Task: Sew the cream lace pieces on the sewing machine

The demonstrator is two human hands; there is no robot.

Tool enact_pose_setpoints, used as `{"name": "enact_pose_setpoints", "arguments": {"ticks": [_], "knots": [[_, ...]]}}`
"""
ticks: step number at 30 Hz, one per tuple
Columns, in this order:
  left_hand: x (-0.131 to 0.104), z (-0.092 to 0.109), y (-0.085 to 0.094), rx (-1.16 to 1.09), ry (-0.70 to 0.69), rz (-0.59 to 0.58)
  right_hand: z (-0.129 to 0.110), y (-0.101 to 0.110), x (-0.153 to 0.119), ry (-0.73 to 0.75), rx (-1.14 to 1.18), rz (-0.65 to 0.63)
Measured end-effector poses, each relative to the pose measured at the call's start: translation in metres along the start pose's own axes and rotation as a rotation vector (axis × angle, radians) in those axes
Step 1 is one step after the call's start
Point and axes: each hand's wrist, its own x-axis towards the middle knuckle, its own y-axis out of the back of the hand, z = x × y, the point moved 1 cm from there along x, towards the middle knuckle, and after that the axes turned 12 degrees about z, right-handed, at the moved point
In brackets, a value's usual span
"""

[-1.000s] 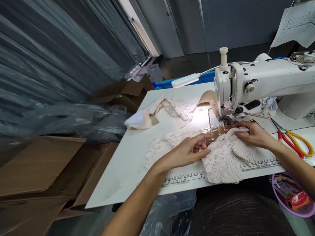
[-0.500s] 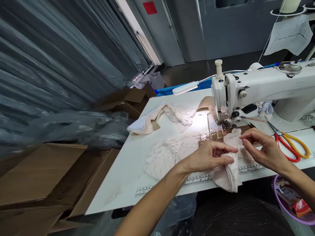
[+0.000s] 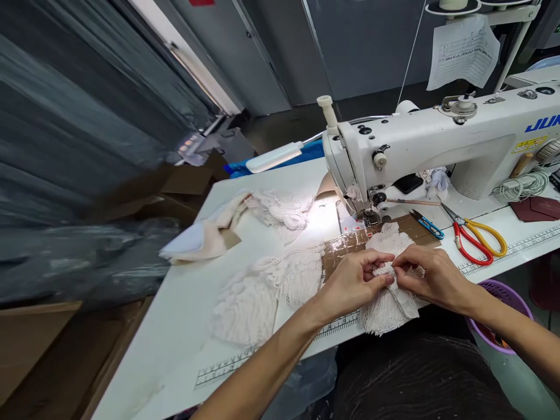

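My left hand (image 3: 356,281) pinches a folded piece of white lace fabric (image 3: 385,309) over the front edge of the table. Close against it, my right hand (image 3: 426,277) has thumb and forefinger pressed together on the same lace. Part of the lace lies on a brown taped board (image 3: 339,252) in front of the sewing machine's presser foot (image 3: 371,217). Left of my hands, lace cups (image 3: 249,303) lie on the table. Behind them rests another lace piece (image 3: 284,210) with a beige and pale blue part (image 3: 205,236).
The white sewing machine (image 3: 420,140) stands behind my hands. Blue thread snips (image 3: 427,224) and red-and-yellow scissors (image 3: 476,236) lie to the right. A lamp (image 3: 275,157) lights the table. A purple-rimmed bin (image 3: 507,297) is below the edge at right; cardboard boxes (image 3: 39,344) stand at left.
My right hand has come in to the left hand and now pinches the lace, where it was apart before. The view has swung right, bringing the snips and more of the machine into sight.
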Motion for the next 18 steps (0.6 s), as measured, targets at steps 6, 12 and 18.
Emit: {"name": "enact_pose_setpoints", "arguments": {"ticks": [6, 12, 18], "knots": [[-0.002, -0.01, -0.005, -0.056, -0.03, 0.076, -0.001, -0.002, -0.003, -0.18, 0.014, -0.009], [0.0, -0.017, -0.008, -0.306, 0.087, 0.08, 0.006, -0.007, 0.002, -0.638, 0.523, -0.047], [-0.006, -0.018, -0.021, -0.371, -0.029, 0.257, 0.0, -0.007, 0.016, -0.887, 0.632, -0.067]]}}
